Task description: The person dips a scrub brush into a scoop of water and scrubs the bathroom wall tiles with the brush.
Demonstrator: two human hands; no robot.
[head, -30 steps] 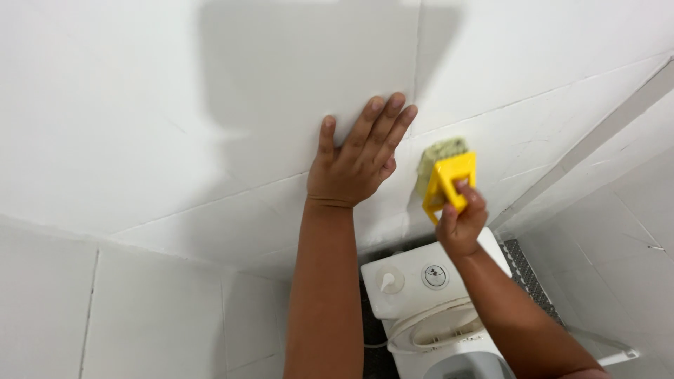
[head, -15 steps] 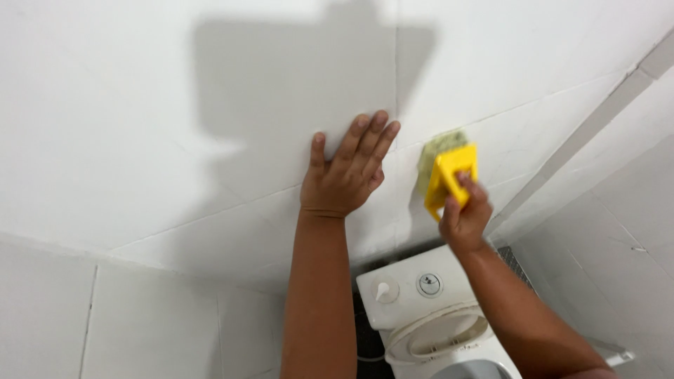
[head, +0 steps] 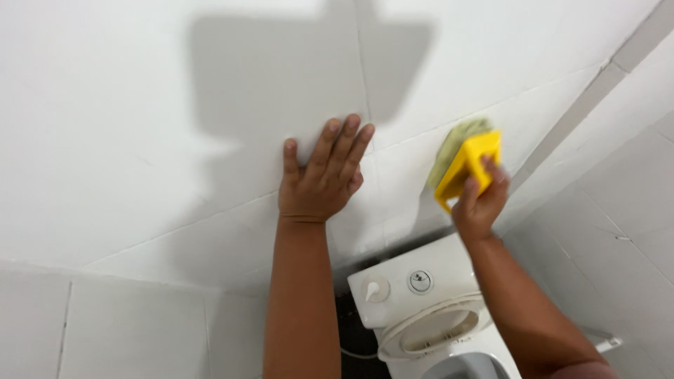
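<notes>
Right hand (head: 481, 203) clamps yellow-handled scrub pad (head: 467, 163), centre-right of frame, pad face on white tiled wall (head: 140, 91) | long axis tilts upper-right | left hand (head: 319, 179) flat, splayed, well left.

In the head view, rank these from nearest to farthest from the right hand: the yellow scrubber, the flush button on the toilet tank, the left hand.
1. Yellow scrubber: held in the right hand, against the wall tile.
2. Flush button: below, on the tank lid.
3. Left hand: off to the left, flat on the wall.
</notes>
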